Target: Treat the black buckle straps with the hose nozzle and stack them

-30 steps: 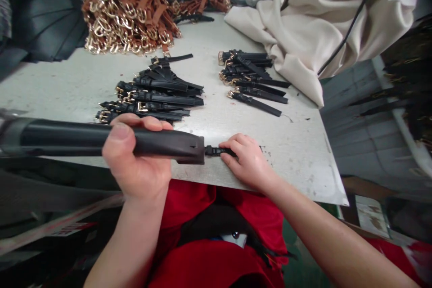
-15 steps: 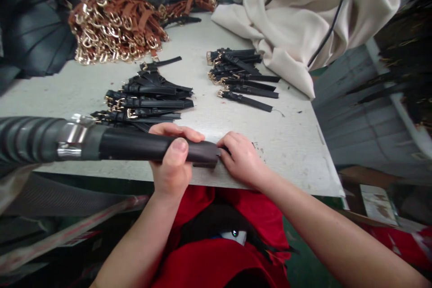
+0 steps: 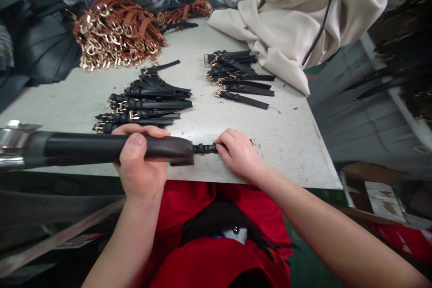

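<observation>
My left hand (image 3: 143, 173) is wrapped round a black hose nozzle (image 3: 84, 148), its thumb on top. The nozzle lies roughly level over the near edge of the table, with its flat mouth to the right. A small black buckle strap (image 3: 205, 148) shows between that mouth and my right hand (image 3: 238, 153). My right hand has its fingers closed on this strap and rests low at the table. Its far left end is hidden at the nozzle's mouth, and the rest lies under my fingers.
Black buckle straps lie in a left pile (image 3: 151, 103) and a right pile (image 3: 239, 74) on the pale table (image 3: 290, 144). Brown straps with gold buckles (image 3: 118, 27) are heaped behind. Cream cloth (image 3: 280, 13) covers the back right. A grey bin (image 3: 344, 85) stands right of the table.
My left hand has drawn the nozzle to the left, away from my right hand. Part of the black strap now shows in the gap. My right hand has barely moved.
</observation>
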Tool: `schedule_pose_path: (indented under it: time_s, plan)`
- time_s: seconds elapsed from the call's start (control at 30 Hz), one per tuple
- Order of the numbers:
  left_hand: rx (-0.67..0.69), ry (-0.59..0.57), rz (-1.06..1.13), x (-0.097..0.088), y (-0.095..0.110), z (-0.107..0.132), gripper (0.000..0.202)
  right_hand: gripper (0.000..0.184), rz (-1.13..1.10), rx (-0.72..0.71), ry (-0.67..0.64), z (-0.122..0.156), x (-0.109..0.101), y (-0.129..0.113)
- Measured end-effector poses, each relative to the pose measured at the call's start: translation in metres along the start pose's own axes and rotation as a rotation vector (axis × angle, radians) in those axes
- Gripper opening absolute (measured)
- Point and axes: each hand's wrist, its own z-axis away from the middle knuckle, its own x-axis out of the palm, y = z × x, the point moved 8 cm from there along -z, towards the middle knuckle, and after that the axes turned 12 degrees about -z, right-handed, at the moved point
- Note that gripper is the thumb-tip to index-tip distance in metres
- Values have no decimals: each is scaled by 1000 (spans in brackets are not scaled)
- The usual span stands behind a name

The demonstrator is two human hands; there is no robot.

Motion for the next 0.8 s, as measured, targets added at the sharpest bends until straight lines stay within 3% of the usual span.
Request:
schedule_pose_path:
  time_s: [0.07,0.27,0.37,0.47,0.6,0.7,0.8]
  plan:
    - [4,28,-6,-1,0,-1,10,17,2,-3,2,0,0,0]
    - [-110,49,84,29,-29,-1,15,16,37,-5,20,1,-1,1]
    - [-146,76,69,23,-30,-8,16,18,35,-3,9,1,0,1]
    - [-53,126,64,15,-20,-13,12,18,32,-6,1,1,1,2]
    - [-30,90,79,21,-22,-17,12,17,27,-13,22,2,0,2]
    - [-140,118,120,7,-31,-18,16,18,29,-21,27,2,1,2]
    - [-195,213,169,-24,-29,-16,15,18,26,-27,33,3,1,1]
